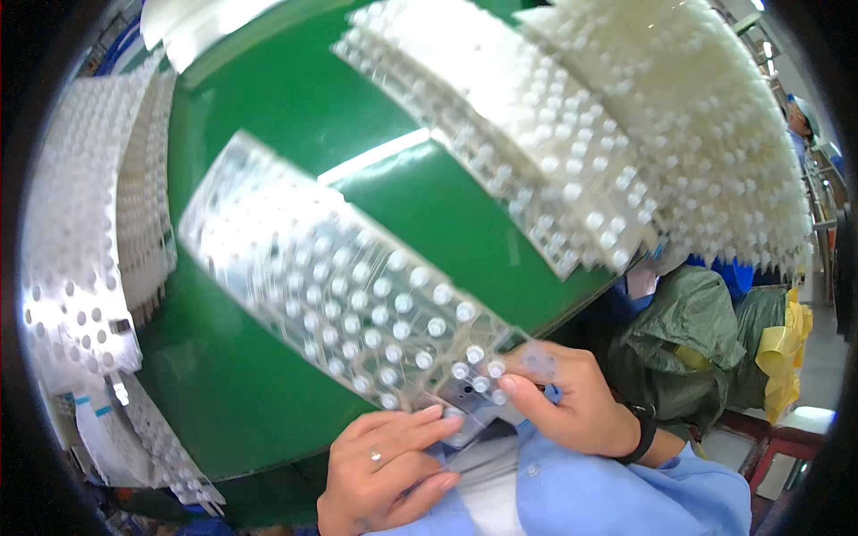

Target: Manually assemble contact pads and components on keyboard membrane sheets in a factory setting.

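A long clear plastic blister tray [322,268] with rows of small white round parts lies slantwise over the green belt [268,116]. My right hand [572,397] pinches the tray's near end between thumb and fingers, right by the last white parts. My left hand [389,469], with a ring on one finger, has its fingertips on the tray's near edge and on a small grey piece [469,415] under it. Both sleeves are blue.
Stacks of filled trays [554,125] stand at the far right of the belt. White perforated trays [76,241] are piled at the left, with more clear ones [161,442] at lower left. A green bag [688,339] and yellow strap [782,348] sit on the right.
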### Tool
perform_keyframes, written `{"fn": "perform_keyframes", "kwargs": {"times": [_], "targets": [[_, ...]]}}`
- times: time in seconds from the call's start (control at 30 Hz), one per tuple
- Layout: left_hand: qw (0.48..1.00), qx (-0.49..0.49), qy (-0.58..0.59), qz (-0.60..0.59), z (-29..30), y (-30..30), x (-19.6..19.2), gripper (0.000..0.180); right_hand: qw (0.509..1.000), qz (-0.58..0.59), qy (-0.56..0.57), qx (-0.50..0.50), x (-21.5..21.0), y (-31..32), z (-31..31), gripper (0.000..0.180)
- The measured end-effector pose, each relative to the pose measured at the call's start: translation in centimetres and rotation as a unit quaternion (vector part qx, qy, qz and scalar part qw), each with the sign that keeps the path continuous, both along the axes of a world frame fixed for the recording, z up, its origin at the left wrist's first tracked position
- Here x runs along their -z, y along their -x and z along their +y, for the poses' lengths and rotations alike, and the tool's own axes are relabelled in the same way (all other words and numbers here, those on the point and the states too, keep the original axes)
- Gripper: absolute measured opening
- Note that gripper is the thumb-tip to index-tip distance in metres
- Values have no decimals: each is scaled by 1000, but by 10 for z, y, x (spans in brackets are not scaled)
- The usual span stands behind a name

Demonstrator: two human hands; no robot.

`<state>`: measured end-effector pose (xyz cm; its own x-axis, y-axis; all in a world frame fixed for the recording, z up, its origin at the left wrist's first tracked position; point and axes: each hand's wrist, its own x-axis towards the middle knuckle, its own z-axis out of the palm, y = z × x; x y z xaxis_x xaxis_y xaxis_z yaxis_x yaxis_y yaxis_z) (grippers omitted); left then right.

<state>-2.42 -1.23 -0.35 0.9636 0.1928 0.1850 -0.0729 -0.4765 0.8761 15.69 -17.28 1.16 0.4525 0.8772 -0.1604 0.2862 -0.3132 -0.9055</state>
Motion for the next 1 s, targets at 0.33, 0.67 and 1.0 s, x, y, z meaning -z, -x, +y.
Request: {"fn": "perform_keyframes", "kwargs": {"times": [0.33,0.67,1.0], "targets": [[984,-165,20,-67,21,0,5,21,910,-17,-264,318,-45,-110,19,49],[978,-205,2,-40,30,12,-12,12,733,-614,-22,291,-16,-134,-16,53],[939,-335,-45,-60,43,44,4,14,891,-164,-128,-404,-171,10,147,64]]}}
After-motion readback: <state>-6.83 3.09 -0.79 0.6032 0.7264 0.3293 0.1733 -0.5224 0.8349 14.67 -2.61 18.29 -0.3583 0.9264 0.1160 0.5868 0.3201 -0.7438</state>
